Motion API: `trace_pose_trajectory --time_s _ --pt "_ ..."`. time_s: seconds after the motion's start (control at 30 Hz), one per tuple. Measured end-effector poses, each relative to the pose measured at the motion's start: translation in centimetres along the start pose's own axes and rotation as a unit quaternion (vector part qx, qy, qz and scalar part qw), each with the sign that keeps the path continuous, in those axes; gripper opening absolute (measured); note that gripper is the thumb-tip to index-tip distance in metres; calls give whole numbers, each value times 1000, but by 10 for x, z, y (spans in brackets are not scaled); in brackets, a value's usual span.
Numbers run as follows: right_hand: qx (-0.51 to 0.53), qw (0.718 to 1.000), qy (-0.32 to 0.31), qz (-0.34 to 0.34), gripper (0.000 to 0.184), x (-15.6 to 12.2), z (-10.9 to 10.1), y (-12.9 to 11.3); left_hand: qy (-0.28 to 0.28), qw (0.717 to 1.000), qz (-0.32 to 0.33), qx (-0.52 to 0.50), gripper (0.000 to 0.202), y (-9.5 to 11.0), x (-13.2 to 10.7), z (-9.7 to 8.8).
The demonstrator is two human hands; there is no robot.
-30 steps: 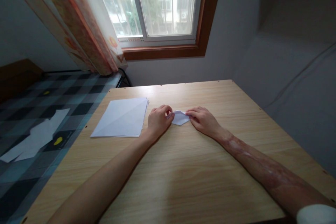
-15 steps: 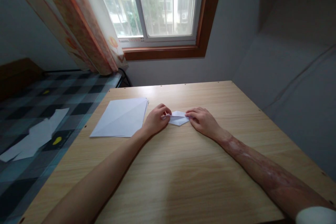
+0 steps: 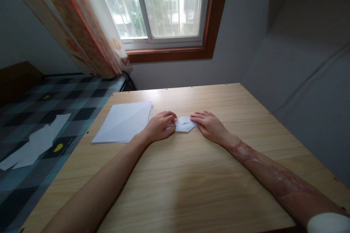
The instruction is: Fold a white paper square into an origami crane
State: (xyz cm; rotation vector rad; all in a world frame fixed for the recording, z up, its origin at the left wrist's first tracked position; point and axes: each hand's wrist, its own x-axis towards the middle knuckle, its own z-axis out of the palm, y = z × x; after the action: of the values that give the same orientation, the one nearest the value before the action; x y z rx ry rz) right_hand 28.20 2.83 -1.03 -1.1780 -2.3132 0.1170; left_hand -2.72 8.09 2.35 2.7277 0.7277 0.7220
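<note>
A small folded piece of white paper point(image 3: 186, 128) lies on the wooden table between my two hands, with creased flaps on its upper face. My left hand point(image 3: 162, 125) is closed on its left end, thumb and bent fingers pinching it and hiding that corner. At the opposite end, my right hand point(image 3: 209, 123) rests with fingers stretched out nearly flat, the fingertips touching the paper's right edge. The paper's right tip is partly covered by those fingers.
A stack of white paper sheets point(image 3: 123, 122) lies on the table point(image 3: 188, 174) left of my hands. Beyond the table's left edge, cut paper pieces point(image 3: 43, 142) lie on a checked bedspread point(image 3: 24, 196). A window point(image 3: 172, 7) and curtain point(image 3: 90, 25) are behind.
The folded paper has turned slightly and its flaps show differently. My left hand has shifted a little left and nearer me. My right fingers lie flatter than before.
</note>
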Motion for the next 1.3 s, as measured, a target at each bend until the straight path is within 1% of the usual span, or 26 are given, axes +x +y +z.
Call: trace_pose_trajectory --time_s 0.23,0.37,0.43,0.53,0.63,0.7,0.77,0.87,0.93,1.0,1.07,1.1,1.2,1.3 --pt "-8 999 -44 -4 48 0 0 0 -29 999 31 4 20 2 0 2" --pt "-22 999 -42 -2 48 -1 -2 -4 -53 996 60 25 39 2 -2 7" --pt "-37 999 -34 5 46 -2 -3 -7 -78 993 72 48 44 4 -2 10" --pt "-63 997 -25 24 44 -2 -5 -12 -135 986 55 82 54 10 -2 12" --pt "-78 996 -20 48 44 -1 -6 -14 -187 977 28 94 71 16 -3 12" --pt "-80 995 -23 52 45 -1 -5 -13 -204 974 19 97 79 19 -4 13" --pt "-74 996 -33 48 47 -1 -4 -11 -210 973 15 98 81 20 -4 14" --pt "-62 996 -49 49 51 -2 0 -8 -194 978 14 80 68 18 -4 17" --pt "-57 995 -52 57 52 -3 2 -5 -151 987 16 54 58 16 -4 19" --pt "-52 996 -44 64 52 -3 4 -1 -96 995 22 25 50 15 -4 21" --pt "-49 996 -27 69 49 -3 4 1 -50 998 30 3 43 16 -3 21" --pt "-49 996 -15 73 46 -3 4 2 -37 999 34 -3 40 17 -3 21" --pt "-45 996 14 80 39 -3 1 4 -19 999 39 9 33 20 -3 20" --pt "-35 997 23 67 34 -2 -2 2 -7 998 39 44 27 19 -3 20"
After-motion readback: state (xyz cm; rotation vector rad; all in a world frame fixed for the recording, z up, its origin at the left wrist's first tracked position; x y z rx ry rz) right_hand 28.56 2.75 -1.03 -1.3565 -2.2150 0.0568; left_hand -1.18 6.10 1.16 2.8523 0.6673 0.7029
